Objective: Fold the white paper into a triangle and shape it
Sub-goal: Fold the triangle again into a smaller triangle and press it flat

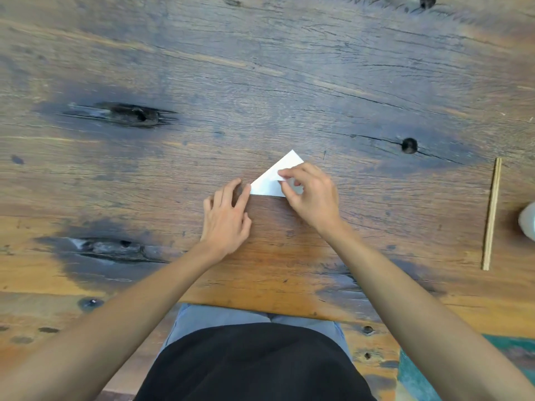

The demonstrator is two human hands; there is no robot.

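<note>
The white paper (270, 180) lies on the wooden table (260, 82) folded into a triangle, its peak pointing away from me. My right hand (311, 196) covers the paper's right part and pinches a fold of it between thumb and fingers. My left hand (227, 217) rests flat on the table, fingers apart, with a fingertip touching the paper's left corner. The right corner of the triangle is hidden under my right hand.
A thin wooden stick (492, 214) lies lengthwise at the right. A white rounded object (528, 219) is cut off by the right edge. The table has dark knots and holes (409, 145). Its near edge runs just above my lap (254, 357).
</note>
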